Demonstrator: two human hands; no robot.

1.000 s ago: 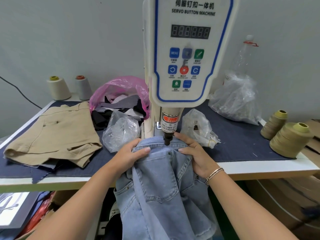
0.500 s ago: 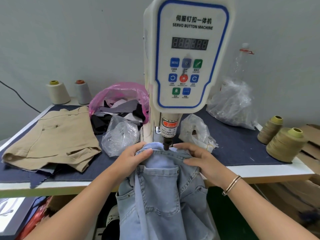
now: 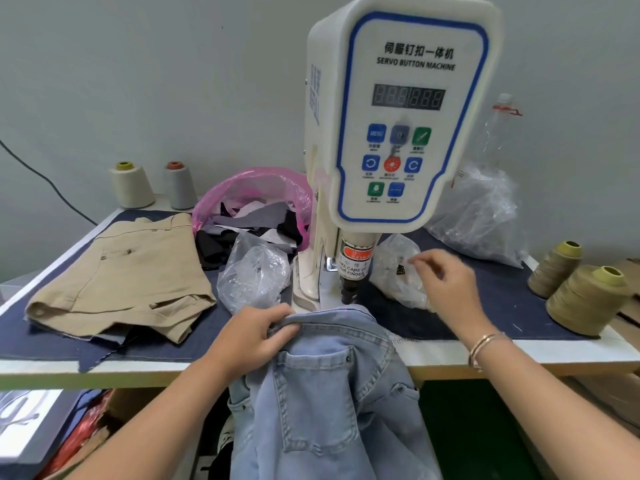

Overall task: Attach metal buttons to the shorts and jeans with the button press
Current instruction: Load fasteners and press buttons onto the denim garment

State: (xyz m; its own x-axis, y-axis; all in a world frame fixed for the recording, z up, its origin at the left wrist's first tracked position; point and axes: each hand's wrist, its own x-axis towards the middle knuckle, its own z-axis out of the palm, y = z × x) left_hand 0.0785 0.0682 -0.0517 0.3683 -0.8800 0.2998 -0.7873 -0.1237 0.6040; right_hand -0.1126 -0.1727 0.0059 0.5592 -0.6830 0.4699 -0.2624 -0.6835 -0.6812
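Now L hand on jeans waistband, R hand at clear bag.

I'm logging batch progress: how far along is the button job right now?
Looks done: the khaki shorts lie set aside on the table, two small buttons visible. In hand: the left hand grips the jeans waistband below the button machine punch, while the right hand reaches at the clear bag. Left: no waistband button visible yet.

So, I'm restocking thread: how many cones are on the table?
4. A cream cone and a grey cone stand at the back left; two olive cones, one smaller and one larger, sit at the right edge. Bags may hide more.
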